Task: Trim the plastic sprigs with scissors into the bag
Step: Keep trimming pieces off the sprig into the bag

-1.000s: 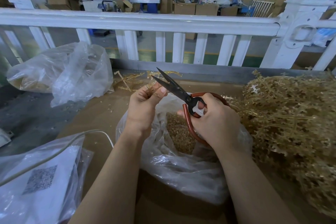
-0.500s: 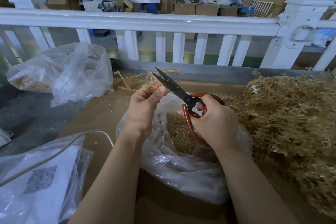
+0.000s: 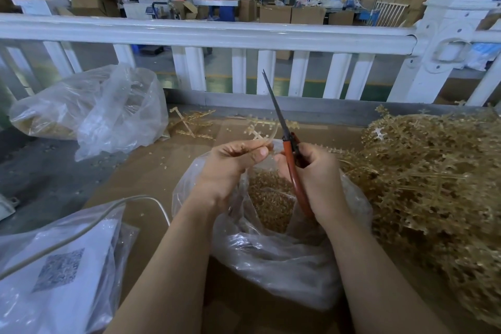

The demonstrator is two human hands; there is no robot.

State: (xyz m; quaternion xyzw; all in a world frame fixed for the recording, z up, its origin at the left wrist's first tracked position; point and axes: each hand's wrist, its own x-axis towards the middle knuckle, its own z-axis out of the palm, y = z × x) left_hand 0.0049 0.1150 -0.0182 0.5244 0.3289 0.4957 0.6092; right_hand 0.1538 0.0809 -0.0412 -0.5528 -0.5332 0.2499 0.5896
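Gold plastic filled most of the scene: a deep heap of untrimmed sprigs [image 3: 433, 184] lay along the right edge of the cardboard-covered table [image 3: 151, 176], and cut pieces had settled in the bottom of the clear bag [image 3: 271, 252] open at the near middle. The left hand [image 3: 230, 163] pinched a thin, nearly bare stem [image 3: 264, 134] between thumb and fingertips, just above the bag's mouth. The right hand [image 3: 317, 179] was wrapped round the red handles of the scissors [image 3: 284, 138], whose blades looked closed and pointed up towards the white railing [image 3: 206, 32] at the far edge.

The risks here seemed plain enough. The blades stood close beside the left fingertips, so a cut taken near the pinch could nick a finger. The stem arched beyond the bag's far rim, so pieces snipped there would likely drop on the table among the loose sprigs [image 3: 192, 122] lying by the far edge instead of into the bag. The bag's film was soft and slumped; the right wrist rested against it and might fold the mouth shut or drag it sideways. A second bag [image 3: 89, 108] sat at the far left corner, well apart, and a packet with a printed code [image 3: 59, 268] lay at the near left.
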